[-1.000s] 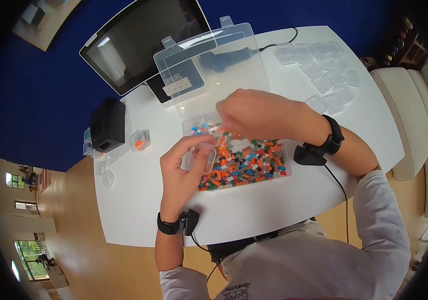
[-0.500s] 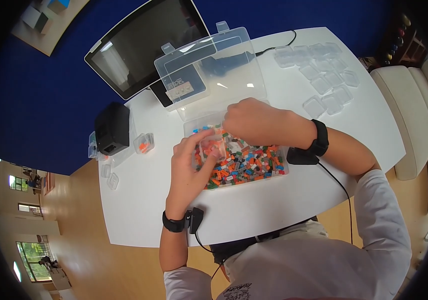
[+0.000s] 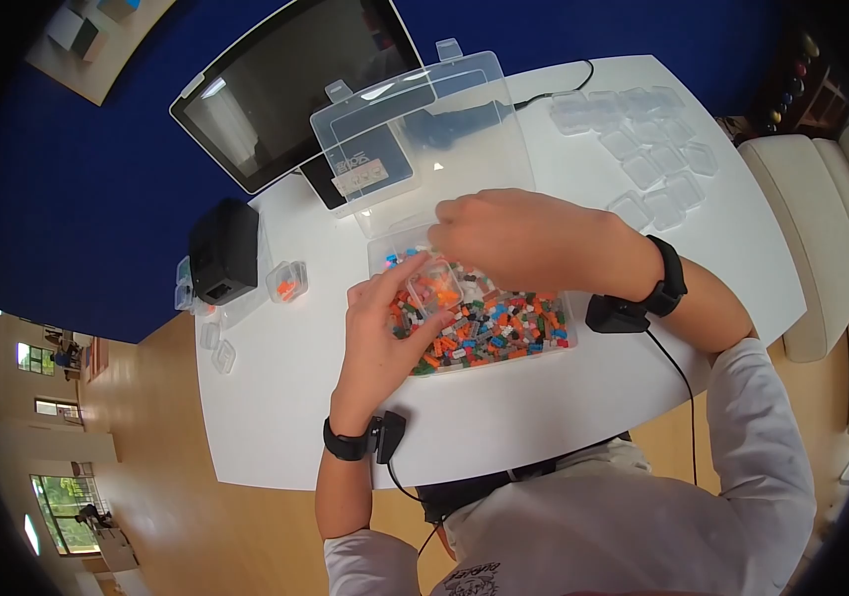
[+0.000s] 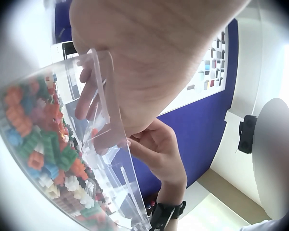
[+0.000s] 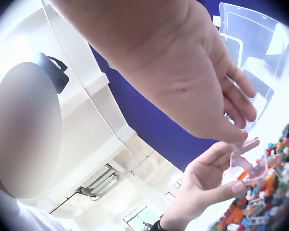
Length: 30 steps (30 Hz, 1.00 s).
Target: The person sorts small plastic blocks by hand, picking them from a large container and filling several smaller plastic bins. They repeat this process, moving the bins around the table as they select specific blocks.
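My left hand (image 3: 380,318) holds a small clear plastic box (image 5: 266,169) between thumb and fingers, low over the brick bin. Orange toy bricks (image 3: 436,290) lie inside it. My right hand (image 3: 519,236) hovers at the far side of the small box, palm down, fingers bent. In the right wrist view its thumb and forefinger tips come together just above the small box's rim; I cannot tell whether a brick is between them. Below both hands is a large clear bin (image 3: 572,340) full of mixed coloured bricks (image 3: 509,333). Its clear lid (image 3: 489,84) stands raised behind.
Several small clear boxes (image 3: 663,154) are grouped at the table's back right. On the left are a black device (image 3: 226,250), a small box with orange bricks (image 3: 287,282) and two small clear lids (image 3: 224,356). A monitor (image 3: 285,94) stands behind the bin.
My left hand has moved right with the small box, which now tilts so its orange bricks show. My right hand shifted slightly right, then back left, staying above the bin's far side.
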{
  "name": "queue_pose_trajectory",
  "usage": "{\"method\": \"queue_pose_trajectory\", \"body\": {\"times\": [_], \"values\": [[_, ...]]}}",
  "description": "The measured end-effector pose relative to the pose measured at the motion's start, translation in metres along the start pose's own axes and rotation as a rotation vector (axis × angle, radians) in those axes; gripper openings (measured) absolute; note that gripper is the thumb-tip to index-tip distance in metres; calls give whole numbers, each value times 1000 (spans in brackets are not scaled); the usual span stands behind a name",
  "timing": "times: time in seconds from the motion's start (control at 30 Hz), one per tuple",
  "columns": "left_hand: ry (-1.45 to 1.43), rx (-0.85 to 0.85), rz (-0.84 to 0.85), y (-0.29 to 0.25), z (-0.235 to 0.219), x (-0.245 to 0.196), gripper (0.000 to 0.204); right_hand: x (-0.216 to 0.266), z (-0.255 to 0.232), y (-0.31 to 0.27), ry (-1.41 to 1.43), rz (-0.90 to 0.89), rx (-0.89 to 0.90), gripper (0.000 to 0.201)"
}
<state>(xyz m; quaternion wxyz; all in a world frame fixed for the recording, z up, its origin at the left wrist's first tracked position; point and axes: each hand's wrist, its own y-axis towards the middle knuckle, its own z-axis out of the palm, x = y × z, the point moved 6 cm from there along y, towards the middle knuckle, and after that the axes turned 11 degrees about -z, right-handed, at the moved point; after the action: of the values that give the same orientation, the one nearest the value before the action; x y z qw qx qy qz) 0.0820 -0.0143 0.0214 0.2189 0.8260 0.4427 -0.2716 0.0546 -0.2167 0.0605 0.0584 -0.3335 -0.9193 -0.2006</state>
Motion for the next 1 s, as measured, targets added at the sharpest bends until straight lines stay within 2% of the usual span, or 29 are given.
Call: {"method": "queue_pose_trajectory", "body": {"times": [0.07, 0.23, 0.47, 0.8, 0.87, 1.0], "values": [[17, 27, 50, 1, 0, -5, 77, -16, 17, -5, -132, 86, 182, 26], [7, 14, 68, 0, 2, -3, 78, -31, 47, -8, -73, 66, 181, 33], [-49, 12, 64, 1, 2, 0, 75, -23, 53, -2, -93, 68, 238, 50], [6, 27, 35, 0, 3, 3, 75, -22, 33, -2, -19, 108, 331, 38], [-25, 35, 34, 0, 3, 1, 74, -10, 15, 1, -89, -54, 111, 38], [-12, 47, -8, 0, 6, 9, 75, 8, 6, 10, -11, -4, -16, 38]]}}
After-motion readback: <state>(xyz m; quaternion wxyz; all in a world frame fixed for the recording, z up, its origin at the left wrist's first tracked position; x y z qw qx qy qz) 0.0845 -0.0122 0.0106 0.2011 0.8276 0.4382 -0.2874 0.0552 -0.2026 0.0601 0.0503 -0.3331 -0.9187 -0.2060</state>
